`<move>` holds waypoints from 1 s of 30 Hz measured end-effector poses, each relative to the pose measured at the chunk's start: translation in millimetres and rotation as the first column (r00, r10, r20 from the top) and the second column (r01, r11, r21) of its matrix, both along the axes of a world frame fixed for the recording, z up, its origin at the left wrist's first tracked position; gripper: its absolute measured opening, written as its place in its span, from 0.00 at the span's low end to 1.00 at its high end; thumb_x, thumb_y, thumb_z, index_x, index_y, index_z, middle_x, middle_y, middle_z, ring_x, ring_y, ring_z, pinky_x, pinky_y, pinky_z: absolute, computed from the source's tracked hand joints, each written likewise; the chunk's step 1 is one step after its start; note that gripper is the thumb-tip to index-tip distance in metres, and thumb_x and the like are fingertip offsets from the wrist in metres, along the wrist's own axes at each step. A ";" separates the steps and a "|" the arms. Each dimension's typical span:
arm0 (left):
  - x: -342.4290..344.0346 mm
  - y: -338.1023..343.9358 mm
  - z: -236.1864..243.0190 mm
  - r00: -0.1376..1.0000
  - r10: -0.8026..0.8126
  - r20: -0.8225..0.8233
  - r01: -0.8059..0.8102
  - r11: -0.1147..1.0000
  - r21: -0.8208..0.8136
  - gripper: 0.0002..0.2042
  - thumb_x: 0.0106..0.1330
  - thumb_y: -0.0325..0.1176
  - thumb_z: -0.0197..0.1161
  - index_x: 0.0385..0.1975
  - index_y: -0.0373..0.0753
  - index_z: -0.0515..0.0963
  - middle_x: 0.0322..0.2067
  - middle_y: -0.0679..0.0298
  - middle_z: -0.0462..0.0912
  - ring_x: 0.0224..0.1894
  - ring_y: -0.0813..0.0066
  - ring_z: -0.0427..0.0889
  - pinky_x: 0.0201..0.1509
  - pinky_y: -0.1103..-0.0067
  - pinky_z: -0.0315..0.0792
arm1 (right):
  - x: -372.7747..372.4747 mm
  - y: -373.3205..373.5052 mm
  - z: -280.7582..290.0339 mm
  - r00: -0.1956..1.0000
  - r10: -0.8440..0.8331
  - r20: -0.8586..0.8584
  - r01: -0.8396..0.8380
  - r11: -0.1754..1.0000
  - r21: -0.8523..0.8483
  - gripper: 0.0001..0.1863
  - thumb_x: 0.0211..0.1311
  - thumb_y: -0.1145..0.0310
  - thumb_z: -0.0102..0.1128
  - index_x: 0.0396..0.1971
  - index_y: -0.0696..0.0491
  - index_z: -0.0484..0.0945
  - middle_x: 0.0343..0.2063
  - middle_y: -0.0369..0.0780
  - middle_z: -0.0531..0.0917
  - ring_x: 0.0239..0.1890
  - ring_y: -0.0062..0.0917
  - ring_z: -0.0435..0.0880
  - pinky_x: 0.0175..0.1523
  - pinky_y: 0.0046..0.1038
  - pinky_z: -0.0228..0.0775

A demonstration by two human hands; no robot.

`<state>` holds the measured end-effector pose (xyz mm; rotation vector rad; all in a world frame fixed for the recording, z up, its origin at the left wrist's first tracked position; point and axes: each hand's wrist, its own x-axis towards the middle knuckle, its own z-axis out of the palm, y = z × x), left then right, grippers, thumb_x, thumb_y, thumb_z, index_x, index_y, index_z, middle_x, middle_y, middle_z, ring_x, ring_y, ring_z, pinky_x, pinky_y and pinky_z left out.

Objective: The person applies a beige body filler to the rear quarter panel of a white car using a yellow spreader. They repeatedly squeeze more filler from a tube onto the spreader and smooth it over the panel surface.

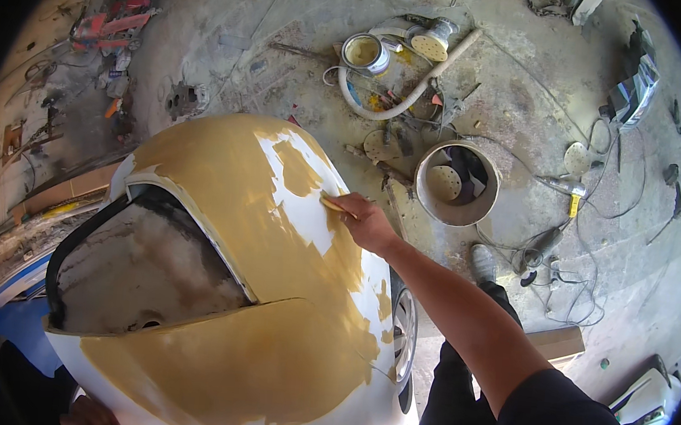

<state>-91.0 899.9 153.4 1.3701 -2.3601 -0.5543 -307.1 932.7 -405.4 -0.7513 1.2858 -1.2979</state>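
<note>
A white car body (299,217), largely coated in yellow-tan filler, fills the lower left. Its dark window opening (141,264) faces me. My right hand (366,221) reaches out over the car's side and presses a small yellow sanding pad (331,203) flat against the panel, at the edge of a bare white patch. My left hand (92,416) shows only partly at the bottom edge, resting against the car's lower body; its fingers are hard to make out.
On the dusty concrete floor beyond the car stand a round bucket (456,184) holding sanding discs, an open tin (364,53), a disc sander (432,39) with a pale hose (403,98), a yellow-handled tool (571,190) and tangled cables. A wheel (404,331) and my shoe (482,262) are close by.
</note>
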 end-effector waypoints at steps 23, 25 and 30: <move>43.5 -7.1 10.2 0.998 0.053 0.022 -0.053 0.998 -0.018 0.25 0.72 0.60 0.51 0.35 0.38 0.66 0.27 0.60 0.69 0.33 0.69 0.72 0.40 0.70 0.66 | 55.0 220.0 -32.5 0.942 0.284 -0.180 -0.190 0.891 0.412 0.17 0.70 0.73 0.59 0.55 0.45 0.86 0.48 0.43 0.87 0.54 0.42 0.84 0.61 0.39 0.77; 55.8 -9.7 14.8 0.997 0.072 0.035 -0.071 0.997 -0.035 0.25 0.71 0.59 0.49 0.36 0.37 0.66 0.29 0.60 0.69 0.36 0.69 0.72 0.42 0.70 0.66 | 66.7 225.7 -17.8 0.953 0.240 -0.185 -0.159 0.915 0.370 0.17 0.69 0.74 0.59 0.55 0.46 0.86 0.48 0.44 0.86 0.55 0.42 0.84 0.60 0.39 0.77; 64.6 -7.8 20.9 0.998 0.046 0.047 -0.045 0.999 -0.029 0.25 0.71 0.59 0.48 0.35 0.37 0.67 0.27 0.60 0.70 0.35 0.69 0.73 0.42 0.70 0.68 | 72.6 287.5 41.0 0.944 0.306 -0.121 -0.278 0.938 0.207 0.19 0.68 0.79 0.59 0.56 0.48 0.85 0.47 0.43 0.85 0.54 0.41 0.84 0.60 0.38 0.78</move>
